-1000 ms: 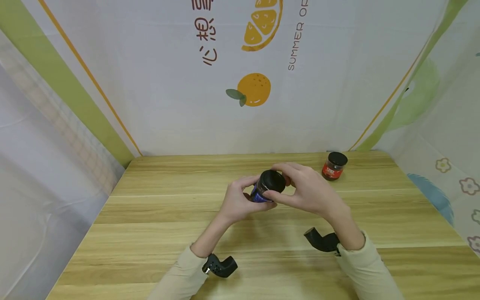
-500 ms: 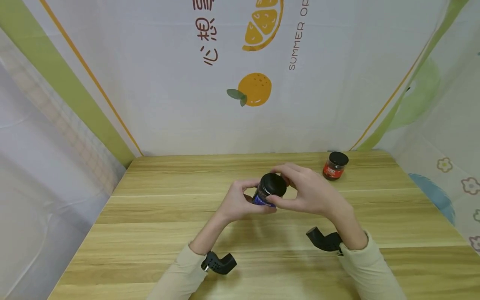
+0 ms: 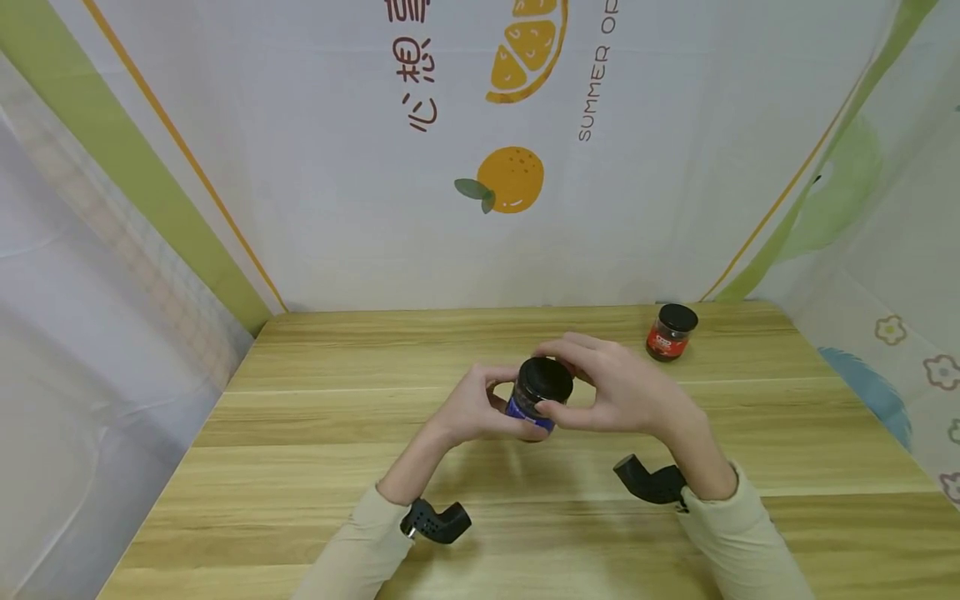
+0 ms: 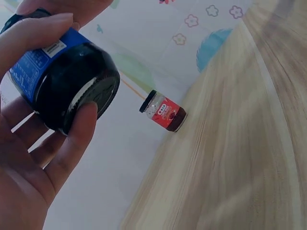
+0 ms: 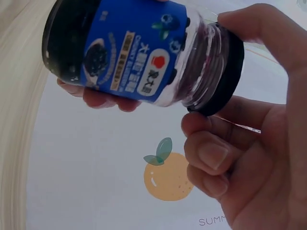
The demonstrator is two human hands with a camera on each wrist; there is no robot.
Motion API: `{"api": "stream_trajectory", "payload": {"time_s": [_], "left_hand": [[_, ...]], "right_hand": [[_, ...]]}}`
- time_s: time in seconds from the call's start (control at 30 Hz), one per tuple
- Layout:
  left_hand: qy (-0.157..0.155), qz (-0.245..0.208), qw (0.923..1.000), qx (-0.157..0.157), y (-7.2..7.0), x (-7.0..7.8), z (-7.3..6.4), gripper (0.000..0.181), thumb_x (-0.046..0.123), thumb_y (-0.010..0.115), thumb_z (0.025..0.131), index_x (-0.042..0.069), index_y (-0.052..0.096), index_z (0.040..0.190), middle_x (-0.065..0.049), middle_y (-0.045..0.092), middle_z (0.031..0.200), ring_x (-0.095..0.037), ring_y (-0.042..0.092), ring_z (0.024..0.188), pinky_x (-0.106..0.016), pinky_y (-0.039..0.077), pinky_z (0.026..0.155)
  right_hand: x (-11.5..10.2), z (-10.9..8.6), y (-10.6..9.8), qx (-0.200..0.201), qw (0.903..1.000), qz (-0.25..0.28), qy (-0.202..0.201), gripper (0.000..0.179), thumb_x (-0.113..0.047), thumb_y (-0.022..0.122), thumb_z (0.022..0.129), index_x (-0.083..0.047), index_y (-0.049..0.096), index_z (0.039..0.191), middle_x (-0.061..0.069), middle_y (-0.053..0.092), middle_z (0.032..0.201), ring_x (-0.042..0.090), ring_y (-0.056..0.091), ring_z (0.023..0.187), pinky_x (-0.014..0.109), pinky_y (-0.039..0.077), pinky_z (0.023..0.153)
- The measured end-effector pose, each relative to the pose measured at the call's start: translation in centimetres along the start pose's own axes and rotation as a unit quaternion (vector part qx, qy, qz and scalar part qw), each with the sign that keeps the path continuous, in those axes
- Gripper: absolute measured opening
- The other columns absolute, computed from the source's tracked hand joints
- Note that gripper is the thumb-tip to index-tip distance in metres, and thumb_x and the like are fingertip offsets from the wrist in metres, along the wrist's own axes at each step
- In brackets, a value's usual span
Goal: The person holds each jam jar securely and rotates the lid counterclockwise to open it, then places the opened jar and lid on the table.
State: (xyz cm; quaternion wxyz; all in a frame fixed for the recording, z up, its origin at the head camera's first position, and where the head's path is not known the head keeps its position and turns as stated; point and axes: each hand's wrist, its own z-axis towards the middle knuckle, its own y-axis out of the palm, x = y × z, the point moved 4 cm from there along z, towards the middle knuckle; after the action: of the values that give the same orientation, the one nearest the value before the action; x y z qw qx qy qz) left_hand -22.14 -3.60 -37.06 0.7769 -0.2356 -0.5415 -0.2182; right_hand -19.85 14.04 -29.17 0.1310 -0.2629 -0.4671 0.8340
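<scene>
Near the middle of the table I hold a blueberry jam jar (image 3: 531, 421) with a blue label and dark contents, raised off the wood and tilted. My left hand (image 3: 474, 407) grips the body, and in the left wrist view one fingertip lies against the base (image 4: 98, 91). My right hand (image 3: 626, 387) holds the black lid (image 3: 546, 378) by its rim, thumb on one side and fingers on the other. In the right wrist view, ribbed clear glass (image 5: 199, 62) shows just below the lid. I cannot tell whether the lid is tight or loose.
A second jar (image 3: 667, 333), with a red label and black lid, stands upright at the table's back right. The wooden table (image 3: 315, 450) meets a white printed curtain (image 3: 360, 250) behind. Black camera mounts (image 3: 441, 523) sit at both wrists.
The jar has come slightly lower and nearer to me, with both hands keeping hold. My right hand has shifted a little around the lid. The red-labelled jar has stayed in place.
</scene>
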Motion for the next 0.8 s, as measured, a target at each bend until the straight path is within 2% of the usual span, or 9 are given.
{"api": "stream_trajectory", "payload": {"time_s": [0.23,0.47,0.67,0.8], "left_hand": [[0.004,-0.016,0.9997,-0.017,-0.3,-0.3,-0.2,0.052,0.014,0.090,0.074,-0.001,0.071,0.119,-0.009,0.073,0.109,-0.022,0.073,0.084,-0.044,0.061,0.072],[0.009,-0.033,0.9991,-0.025,-0.6,-0.3,-0.2,0.055,0.014,0.089,0.075,-0.004,0.068,0.123,-0.011,0.072,0.111,-0.023,0.072,0.087,-0.042,0.061,0.073],[-0.001,-0.042,0.9990,-0.017,-0.8,-0.3,-0.2,0.055,0.006,0.087,0.075,-0.005,0.066,0.125,-0.010,0.072,0.111,-0.024,0.072,0.087,-0.041,0.061,0.074],[-0.014,-0.046,0.9988,-0.004,-1.1,-0.5,-0.3,0.057,0.014,0.090,0.074,-0.004,0.066,0.124,-0.009,0.072,0.110,-0.025,0.072,0.085,-0.040,0.061,0.075]], "right_hand": [[0.0,0.1,0.1,0.009,0.9996,0.022,-0.017,0.043,-0.032,0.074,0.090,-0.011,0.064,0.126,-0.004,0.065,0.112,0.007,0.058,0.089,0.030,0.053,0.074],[0.2,0.3,0.1,0.025,0.9976,0.058,-0.029,0.040,-0.026,0.075,0.090,-0.014,0.063,0.126,-0.008,0.061,0.100,0.007,0.050,0.077,0.026,0.046,0.061],[0.5,0.6,0.1,0.046,0.9960,0.073,-0.027,0.038,-0.024,0.074,0.091,-0.015,0.063,0.126,-0.010,0.055,0.089,0.007,0.046,0.070,0.027,0.043,0.056],[0.6,1.0,0.1,0.060,0.9947,0.077,-0.032,0.037,-0.028,0.072,0.094,-0.015,0.063,0.127,-0.010,0.055,0.087,0.007,0.045,0.068,0.028,0.043,0.055]]}}
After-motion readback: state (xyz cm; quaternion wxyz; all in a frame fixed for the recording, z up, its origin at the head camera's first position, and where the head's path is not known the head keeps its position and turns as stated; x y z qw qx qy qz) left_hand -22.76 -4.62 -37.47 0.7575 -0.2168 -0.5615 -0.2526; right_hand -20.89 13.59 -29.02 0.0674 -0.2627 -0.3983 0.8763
